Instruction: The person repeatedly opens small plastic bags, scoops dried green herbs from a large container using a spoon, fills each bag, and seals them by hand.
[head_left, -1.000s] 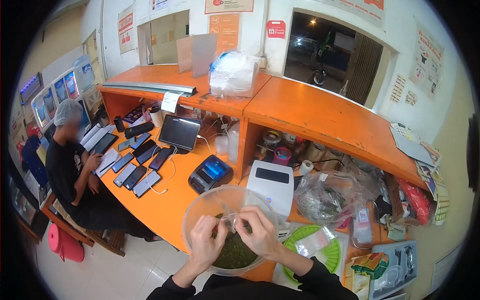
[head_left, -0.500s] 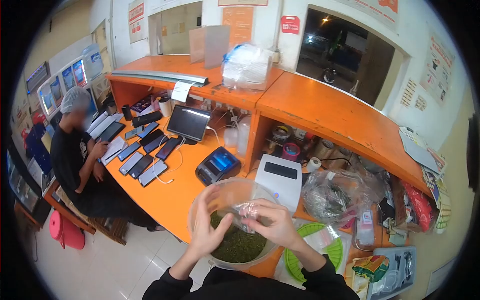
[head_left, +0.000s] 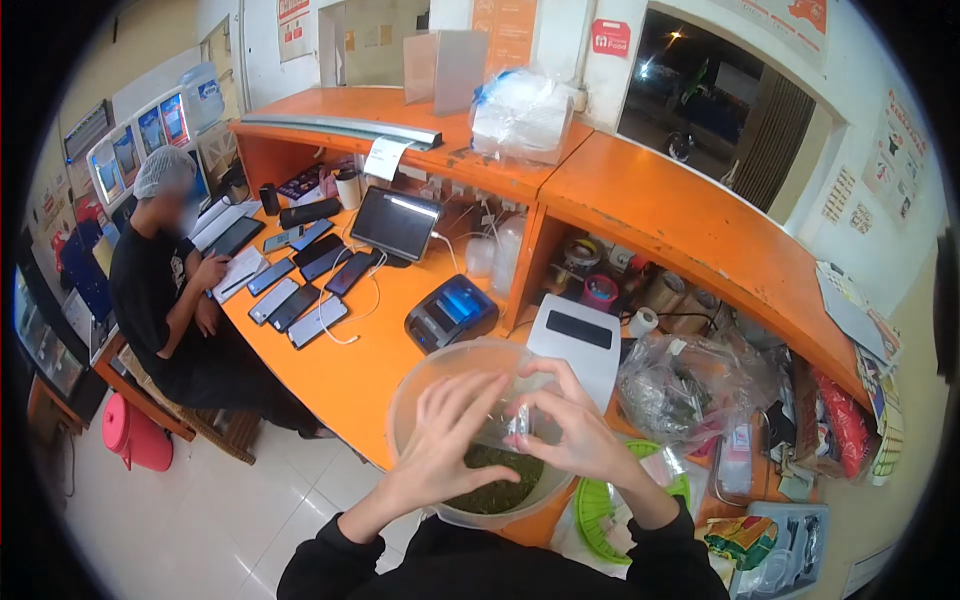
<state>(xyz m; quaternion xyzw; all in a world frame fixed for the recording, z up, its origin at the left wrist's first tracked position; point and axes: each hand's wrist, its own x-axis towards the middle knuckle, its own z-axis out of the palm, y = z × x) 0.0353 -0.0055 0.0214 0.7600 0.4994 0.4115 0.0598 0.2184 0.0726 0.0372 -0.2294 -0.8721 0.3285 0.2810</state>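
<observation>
Below both hands stands a translucent plastic tub (head_left: 552,490) with finely chopped dark green leaves (head_left: 502,492) inside. A small clear plastic bag (head_left: 503,428) is held over it, pinched between the thumb and fingers of my right hand (head_left: 572,425). My left hand (head_left: 447,437) hovers over the tub's left side, its fingers curved and its thumb apart, near the bag. Whether its fingertips touch the bag is hard to see. Right of the tub lies a bright green round plastic tray (head_left: 592,512), partly behind my right forearm.
A card terminal (head_left: 450,312) and a white device (head_left: 575,348) stand behind the tub. Several phones (head_left: 318,322) and a tablet (head_left: 396,224) lie to the left, where a seated person (head_left: 165,270) writes. A clear bag of greens (head_left: 680,390) and a cutlery tray (head_left: 790,550) are at right.
My left hand has turned and spread further over the tub. My right hand still pinches the bag. The whole view has shifted slightly.
</observation>
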